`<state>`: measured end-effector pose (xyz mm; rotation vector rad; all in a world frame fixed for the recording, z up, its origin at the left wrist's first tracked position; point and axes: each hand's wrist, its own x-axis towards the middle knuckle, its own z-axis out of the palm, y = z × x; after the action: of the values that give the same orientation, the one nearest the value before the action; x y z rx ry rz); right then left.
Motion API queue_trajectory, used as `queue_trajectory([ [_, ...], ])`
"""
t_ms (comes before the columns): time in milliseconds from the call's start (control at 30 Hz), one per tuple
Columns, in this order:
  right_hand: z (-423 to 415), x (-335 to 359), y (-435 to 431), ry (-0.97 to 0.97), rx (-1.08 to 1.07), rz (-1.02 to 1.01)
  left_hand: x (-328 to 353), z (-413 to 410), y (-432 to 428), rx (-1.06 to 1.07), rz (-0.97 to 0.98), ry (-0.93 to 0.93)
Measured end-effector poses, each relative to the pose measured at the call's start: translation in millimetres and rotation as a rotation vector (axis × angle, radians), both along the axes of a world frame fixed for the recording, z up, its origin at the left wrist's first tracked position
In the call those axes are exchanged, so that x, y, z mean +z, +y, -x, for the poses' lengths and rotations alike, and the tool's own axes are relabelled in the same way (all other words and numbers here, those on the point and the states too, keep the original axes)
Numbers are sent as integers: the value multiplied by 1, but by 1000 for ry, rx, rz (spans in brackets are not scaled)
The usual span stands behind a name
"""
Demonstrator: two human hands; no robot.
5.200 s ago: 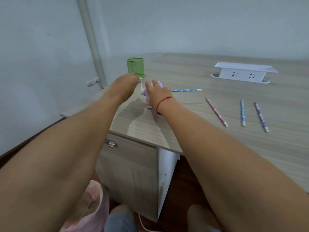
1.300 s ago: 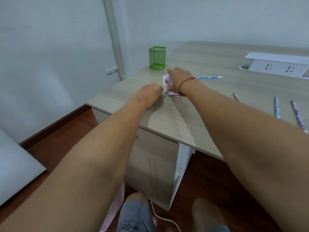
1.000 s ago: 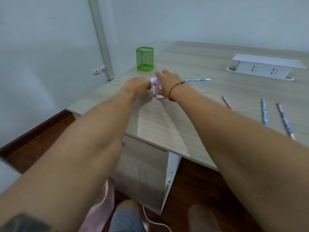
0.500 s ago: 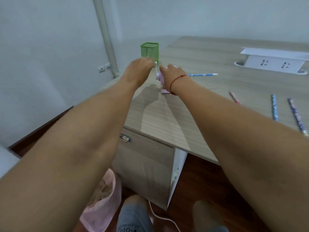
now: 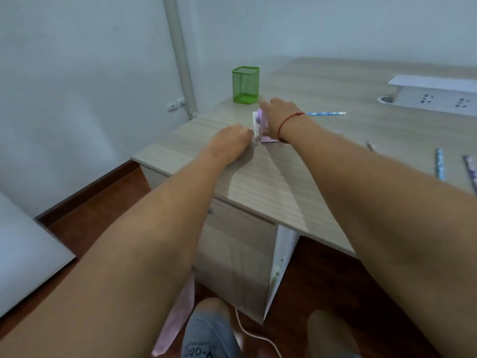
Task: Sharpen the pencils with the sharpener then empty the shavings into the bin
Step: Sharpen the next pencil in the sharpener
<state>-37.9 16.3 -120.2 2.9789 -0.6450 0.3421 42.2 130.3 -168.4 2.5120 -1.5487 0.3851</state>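
Sharpener [image 5: 263,128], pale pink, stands on the desk [image 5: 258,182] near its left front corner, just in front of a green mesh cup [image 5: 245,85]. Right hand [image 5: 280,113] lies over the sharpener's top and far side, fingers curled down around the body and holding it; a red cord [image 5: 287,123] circles that wrist. Left hand [image 5: 231,141] is low beside the sharpener's left face, fingers curled into a fist at the lower end of the white crank [image 5: 256,126]; it grips the crank handle, though the knuckles hide the contact itself. A blue pencil [image 5: 325,113] projects level from behind the right hand, pointing right; its entry into the sharpener is hidden. Three further pencils lie loose on the desk at right, well apart from the sharpener: a pink one [image 5: 370,145], mostly hidden by the right forearm, a blue one [image 5: 440,164] and a purple one [image 5: 470,168]. A white socket box [image 5: 433,95] sits at far right. A pink bin [image 5: 178,313] shows on the floor below the left forearm, partly hidden.
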Motion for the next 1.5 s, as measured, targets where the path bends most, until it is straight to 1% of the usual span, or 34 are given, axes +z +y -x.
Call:
queue_trajectory([
  [67,1,-2,-2,-17,38,17,1,-9,-4,-19,-53,13],
  [200,1,-5,-6,-40,51,5,8,-23,-22,33,-176,-101],
  [267,-1,-7,-6,-49,45,-23,13,-30,-33,82,-199,-119],
  [400,-2,-9,-9,-66,45,-36,16,-37,-38,63,-172,-174],
  [567,0,-5,-10,-37,55,-69,51,-50,-38,20,-4,-251],
  [733,-1,0,-4,-6,-1,-71,45,-20,-16,-24,174,-214],
  [800,-3,2,0,21,-30,-72,34,-10,-4,-20,204,-193],
  [867,-4,4,3,32,-40,-60,20,0,6,-17,164,-157],
  [1000,-4,1,4,18,-33,-53,5,5,7,10,74,-6],
  [1200,1,-3,-6,-45,72,-29,6,-20,-9,5,-57,129],
  [1333,-3,-8,-10,-45,82,-26,14,-36,-26,37,-102,107],
  [1500,-7,-6,-12,-20,51,-34,18,-41,-34,75,-80,38],
])
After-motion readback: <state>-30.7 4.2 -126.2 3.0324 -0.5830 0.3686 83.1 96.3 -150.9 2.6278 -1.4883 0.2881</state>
